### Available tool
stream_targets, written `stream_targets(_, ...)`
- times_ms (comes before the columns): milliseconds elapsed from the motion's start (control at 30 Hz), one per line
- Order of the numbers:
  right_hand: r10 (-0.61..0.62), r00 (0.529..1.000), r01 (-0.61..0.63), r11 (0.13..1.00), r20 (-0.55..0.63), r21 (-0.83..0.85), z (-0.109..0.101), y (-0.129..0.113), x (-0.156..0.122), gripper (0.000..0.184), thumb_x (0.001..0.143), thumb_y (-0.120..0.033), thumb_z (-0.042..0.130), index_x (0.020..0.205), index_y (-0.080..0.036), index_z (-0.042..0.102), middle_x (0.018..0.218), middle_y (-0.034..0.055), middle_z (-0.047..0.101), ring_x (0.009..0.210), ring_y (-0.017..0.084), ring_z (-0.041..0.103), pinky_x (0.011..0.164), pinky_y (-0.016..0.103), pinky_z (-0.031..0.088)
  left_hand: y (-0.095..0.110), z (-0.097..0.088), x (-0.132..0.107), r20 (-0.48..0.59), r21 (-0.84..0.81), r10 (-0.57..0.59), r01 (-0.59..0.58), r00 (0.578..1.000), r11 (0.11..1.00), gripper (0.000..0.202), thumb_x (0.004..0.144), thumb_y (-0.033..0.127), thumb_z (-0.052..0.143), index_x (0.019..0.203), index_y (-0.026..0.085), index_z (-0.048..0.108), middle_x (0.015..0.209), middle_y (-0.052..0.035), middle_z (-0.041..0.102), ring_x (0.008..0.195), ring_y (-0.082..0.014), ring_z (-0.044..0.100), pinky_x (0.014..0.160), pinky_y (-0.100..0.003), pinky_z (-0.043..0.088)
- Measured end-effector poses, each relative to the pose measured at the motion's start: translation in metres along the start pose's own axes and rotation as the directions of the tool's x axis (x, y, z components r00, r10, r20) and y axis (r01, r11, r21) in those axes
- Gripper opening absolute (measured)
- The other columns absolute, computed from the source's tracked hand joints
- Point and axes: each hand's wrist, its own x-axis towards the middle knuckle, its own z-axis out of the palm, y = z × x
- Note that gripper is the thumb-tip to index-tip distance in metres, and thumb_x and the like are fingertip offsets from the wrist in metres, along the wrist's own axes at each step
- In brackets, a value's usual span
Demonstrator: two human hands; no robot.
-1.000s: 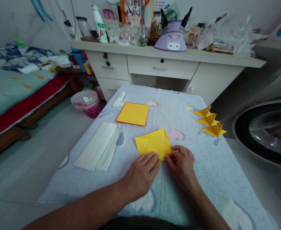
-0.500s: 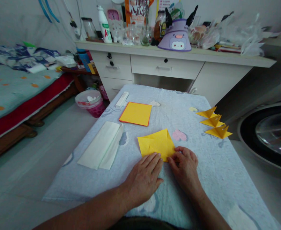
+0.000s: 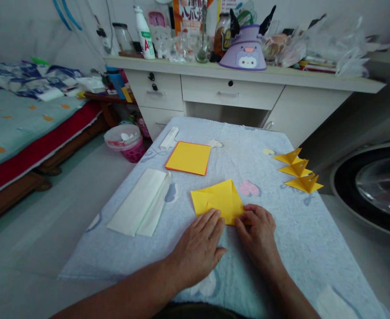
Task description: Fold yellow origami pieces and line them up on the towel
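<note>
A partly folded sheet of yellow paper [image 3: 218, 198] lies on the cloth-covered table. My left hand [image 3: 201, 239] rests flat over its near left edge, fingers stretched out together. At the near right corner, my right hand [image 3: 257, 228] pinches the paper between thumb and curled fingers, which hide that corner. A stack of yellow and orange square sheets [image 3: 190, 158] sits farther back. Three folded yellow paper figures [image 3: 303, 182] stand in a row along the table's right side.
A folded white cloth or tissue [image 3: 141, 201] lies left of my hands, with a small white box [image 3: 169, 138] behind it. Beyond the table stands a white desk [image 3: 208, 86] crowded with jars, a bottle and a purple visor [image 3: 246, 51]. A pink bucket [image 3: 133, 148] is on the floor.
My right hand has slid very slightly right along the paper's near edge. My left hand stays pressed on the paper, almost unmoved.
</note>
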Motion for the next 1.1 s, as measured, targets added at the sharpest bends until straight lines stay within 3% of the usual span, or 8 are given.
stream_targets(233, -0.001, 1.0, 0.001, 1.0, -0.017, -0.018, 0.0013, 0.0017, -0.0006, 0.014, 0.081, -0.029, 0.058, 0.074, -0.02, 0.067, 0.106, 0.0107, 0.062, 0.103, 0.029, 0.051, 0.094, 0.049, 0.035, -0.0012, -0.0006, 0.0, 0.024, -0.012, -0.037, 0.037, 0.999, 0.999, 0.063, 0.092, 0.053, 0.05, 0.142, 0.015, 0.041, 0.152, -0.0163, 0.038, 0.141, -0.0301, 0.034, 0.115, -0.045, 0.033)
stream_targets(600, -0.016, 1.0, 0.015, 0.999, -0.023, -0.035, 0.0025, 0.0041, -0.0012, 0.014, 0.081, -0.028, 0.059, 0.074, -0.02, 0.067, 0.106, 0.0112, 0.062, 0.101, 0.029, 0.052, 0.093, 0.049, 0.036, -0.0001, 0.0001, 0.0004, 0.055, 0.008, -0.036, 0.036, 0.998, 0.999, 0.07, 0.086, 0.044, 0.062, 0.144, 0.014, 0.037, 0.154, -0.0189, 0.034, 0.142, -0.0322, 0.031, 0.115, -0.047, 0.032)
stream_targets(900, -0.028, 0.999, 0.026, 0.999, -0.041, -0.038, 0.0054, 0.0066, -0.0007, 0.015, 0.081, -0.03, 0.059, 0.073, -0.02, 0.067, 0.105, 0.0111, 0.062, 0.099, 0.029, 0.052, 0.092, 0.048, 0.036, -0.0005, 0.0018, -0.0005, 0.03, -0.021, -0.048, 0.048, 0.998, 0.999, 0.064, 0.093, 0.053, 0.048, 0.144, 0.016, 0.038, 0.154, -0.0168, 0.034, 0.144, -0.0305, 0.029, 0.116, -0.046, 0.03)
stream_targets(1100, -0.038, 0.998, 0.036, 0.998, -0.046, -0.045, 0.0047, 0.0065, -0.0009, 0.016, 0.082, -0.031, 0.058, 0.075, -0.02, 0.067, 0.105, 0.0108, 0.062, 0.1, 0.028, 0.052, 0.092, 0.047, 0.037, 0.0, 0.0004, 0.0011, 0.029, -0.012, -0.049, 0.049, 0.998, 0.999, 0.064, 0.093, 0.054, 0.048, 0.143, 0.016, 0.039, 0.153, -0.017, 0.036, 0.143, -0.0303, 0.031, 0.115, -0.046, 0.031)
